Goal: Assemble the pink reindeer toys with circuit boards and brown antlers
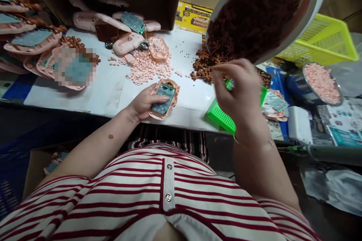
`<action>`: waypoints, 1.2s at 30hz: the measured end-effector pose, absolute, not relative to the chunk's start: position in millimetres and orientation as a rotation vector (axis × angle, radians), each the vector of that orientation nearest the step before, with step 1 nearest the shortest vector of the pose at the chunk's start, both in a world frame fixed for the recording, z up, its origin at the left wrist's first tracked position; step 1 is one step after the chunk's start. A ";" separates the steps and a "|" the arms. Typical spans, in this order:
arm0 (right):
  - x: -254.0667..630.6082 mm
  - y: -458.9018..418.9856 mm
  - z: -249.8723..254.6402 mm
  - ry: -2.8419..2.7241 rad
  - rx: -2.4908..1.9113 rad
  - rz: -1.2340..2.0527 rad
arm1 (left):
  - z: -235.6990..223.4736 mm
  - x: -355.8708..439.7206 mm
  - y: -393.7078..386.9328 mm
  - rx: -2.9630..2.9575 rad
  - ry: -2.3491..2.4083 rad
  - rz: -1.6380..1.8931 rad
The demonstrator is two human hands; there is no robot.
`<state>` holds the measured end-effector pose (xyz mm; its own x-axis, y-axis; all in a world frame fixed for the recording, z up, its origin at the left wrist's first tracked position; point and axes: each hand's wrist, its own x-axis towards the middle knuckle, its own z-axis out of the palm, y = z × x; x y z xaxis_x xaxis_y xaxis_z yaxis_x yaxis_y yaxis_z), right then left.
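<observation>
My left hand (144, 102) grips a pink plastic housing half (176, 99) near the table's front edge, with the thumb across the circuit board (161, 106) inside it. Green circuitry and wires show at the housing's top end. My right hand (240, 86) is raised over a bright green basket (223, 115), fingers bent together. Whatever it may pinch is hidden and slightly blurred. Just beyond it lies a heap of small brown plastic parts (203, 64), below a tilted white tub (313, 15) full of the same parts.
Small pink rings (147, 67) are piled mid-table beside loose pink shells (127, 43). Stacked housings with boards (34, 39) lie at left, before a large cardboard box (169, 0). At right are a yellow basket (325, 41) and a container of pink pieces (322, 83).
</observation>
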<state>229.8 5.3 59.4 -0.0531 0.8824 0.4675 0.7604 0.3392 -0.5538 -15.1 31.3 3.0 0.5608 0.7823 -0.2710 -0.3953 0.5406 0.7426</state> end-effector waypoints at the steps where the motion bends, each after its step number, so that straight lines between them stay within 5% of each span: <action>1: 227.7 28.1 56.4 -1.990 -1.589 0.144 | 2.2 -16.2 30.6 0.670 0.632 0.759; 4: 220.5 81.2 43.3 -2.393 -1.976 0.134 | -0.1 -18.3 29.6 0.651 0.644 0.751; 8: 220.5 99.8 34.2 -2.373 -1.963 0.329 | -1.2 -21.5 30.5 0.649 0.662 0.703; 21: 262.2 136.1 31.7 -1.227 -1.623 0.425 | -1.2 -24.7 35.7 0.802 0.867 0.635; 24: 247.4 117.2 35.8 -1.271 -1.569 0.454 | 0.3 -22.8 32.0 0.835 0.877 0.695; 30: 186.6 39.7 20.3 -2.367 -1.373 0.481 | 9.4 -14.6 21.1 0.883 0.819 0.839; 36: 187.0 -3.4 -9.2 -1.808 -1.258 1.042 | 6.8 -19.5 5.9 0.860 0.815 0.820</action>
<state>187.0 -3.4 -9.2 -0.2924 0.9519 0.0913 0.3981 0.2079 -0.8935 -19.5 5.9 6.8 0.4392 0.8583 -0.2654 -0.2705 0.4081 0.8720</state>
